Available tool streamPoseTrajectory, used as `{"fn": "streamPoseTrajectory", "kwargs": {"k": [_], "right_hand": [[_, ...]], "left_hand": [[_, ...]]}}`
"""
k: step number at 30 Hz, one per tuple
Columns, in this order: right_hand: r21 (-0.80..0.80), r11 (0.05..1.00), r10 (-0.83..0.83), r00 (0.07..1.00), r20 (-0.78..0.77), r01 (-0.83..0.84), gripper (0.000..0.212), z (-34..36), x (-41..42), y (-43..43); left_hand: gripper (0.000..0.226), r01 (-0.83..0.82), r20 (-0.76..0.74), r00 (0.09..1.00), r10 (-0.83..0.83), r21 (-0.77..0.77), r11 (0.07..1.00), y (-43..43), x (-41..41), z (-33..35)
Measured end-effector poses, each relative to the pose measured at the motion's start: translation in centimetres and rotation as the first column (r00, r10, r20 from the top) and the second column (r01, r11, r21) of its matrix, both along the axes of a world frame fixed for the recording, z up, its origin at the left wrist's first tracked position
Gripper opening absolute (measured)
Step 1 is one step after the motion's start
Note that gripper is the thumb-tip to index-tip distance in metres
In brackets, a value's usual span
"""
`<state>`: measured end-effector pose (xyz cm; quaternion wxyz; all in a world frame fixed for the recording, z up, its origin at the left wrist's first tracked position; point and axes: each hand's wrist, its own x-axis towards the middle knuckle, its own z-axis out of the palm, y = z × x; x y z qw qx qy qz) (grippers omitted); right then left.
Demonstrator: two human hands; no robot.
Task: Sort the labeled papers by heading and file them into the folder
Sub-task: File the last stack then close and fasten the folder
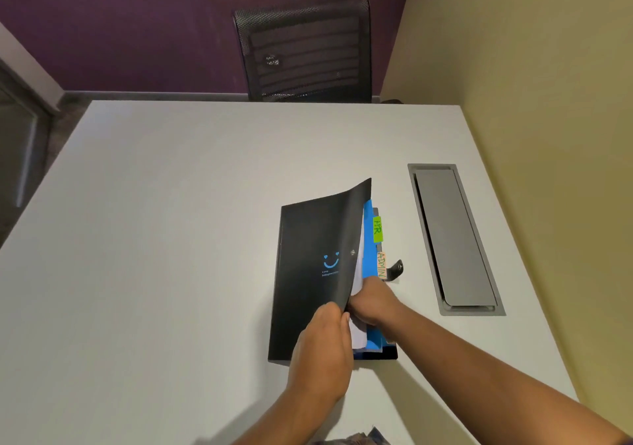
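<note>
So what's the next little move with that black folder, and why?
Probably the right hand tucks the white sheets level with the blue divider: the left hand holds the folder cover lifted, and the right reaches in among them.

Black folder [315,273], blue smiley print [331,261]; blue divider [369,239]; green tab [377,229]; white table [171,221]; purple wall [137,16].

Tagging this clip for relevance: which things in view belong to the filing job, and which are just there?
Belongs to the job: black folder, its cover pinched by the left hand; white papers inside, at the right hand; blue dividers; HR tab; ADMIN tab.
Just there: mesh chair; grey cable hatch set in the table.
</note>
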<state>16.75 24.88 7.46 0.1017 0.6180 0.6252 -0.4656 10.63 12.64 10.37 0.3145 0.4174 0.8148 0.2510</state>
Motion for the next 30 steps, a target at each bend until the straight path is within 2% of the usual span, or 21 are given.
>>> {"fn": "streamPoseTrajectory", "kwargs": {"k": [5, 10, 12, 14, 17, 19, 23, 27, 30], "right_hand": [[0.158, 0.986, -0.047, 0.999, -0.008, 0.048, 0.006, -0.5, 3.1, 0.9], [0.124, 0.971, -0.200, 0.979, -0.046, 0.205, 0.010, -2.0, 6.9, 2.8], [0.131, 0.961, -0.236, 0.970, -0.057, 0.241, 0.004, -2.3, 7.9, 3.7], [0.104, 0.949, -0.288, 0.954, -0.089, 0.296, 0.012, -2.8, 8.6, 4.7], [0.062, 0.926, -0.361, 0.921, -0.148, 0.373, 0.021, -3.8, 8.9, 6.1], [0.081, 0.930, -0.342, 0.924, -0.171, 0.359, 0.028, -4.3, 8.6, 6.8], [0.097, 0.947, -0.280, 0.934, -0.223, 0.307, 0.031, -4.9, 6.6, 8.3], [0.160, 0.957, -0.216, 0.961, -0.174, 0.244, 0.014, -6.2, 4.4, 9.7], [0.239, 0.952, -0.164, 0.979, -0.124, 0.190, 0.020, -6.7, 3.1, 9.8]], "left_hand": [[0.022, 0.086, 0.089, 0.992, -0.087, 0.018, 0.996, 1.3, 1.0, -0.7], [0.036, 0.162, -0.045, 0.985, -0.164, -0.042, 0.986, 2.7, -1.9, -3.9], [0.051, 0.207, -0.091, 0.973, -0.210, -0.045, 0.977, 3.3, -4.1, -5.7], [0.074, 0.286, -0.208, 0.932, -0.297, -0.081, 0.955, 4.1, -6.5, -7.5], [0.111, 0.370, -0.304, 0.839, -0.452, -0.291, 0.882, 4.6, -9.5, -9.9], [0.120, 0.394, -0.293, 0.811, -0.507, -0.368, 0.842, 4.1, -10.4, -11.7], [0.116, 0.359, -0.294, 0.823, -0.486, -0.394, 0.846, 3.8, -9.4, -13.5], [0.118, 0.264, -0.302, 0.868, -0.395, -0.394, 0.880, 4.3, -8.2, -13.9], [0.115, 0.203, -0.270, 0.906, -0.325, -0.397, 0.895, 4.8, -7.5, -13.9]]}}
